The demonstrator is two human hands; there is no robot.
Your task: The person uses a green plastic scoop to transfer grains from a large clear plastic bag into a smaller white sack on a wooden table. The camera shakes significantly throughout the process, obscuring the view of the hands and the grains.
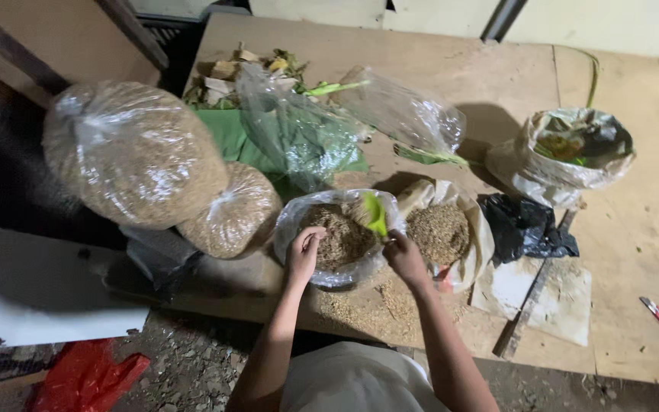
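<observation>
Both forearms are reaching up from the frame's bottom edge, where the person's body is cut off. Left hand (303, 255) is curling over the rim of a clear plastic bag of brown husk-like material (337, 238) on the wooden board. Right hand (404, 255) is pinching a small bright green scoop (375, 214), its lower part hidden; the exact finger positions are hard to make out.

2 hands (303, 255) (404, 255), green scoop (375, 214), husk-filled bag (339, 238)
</observation>
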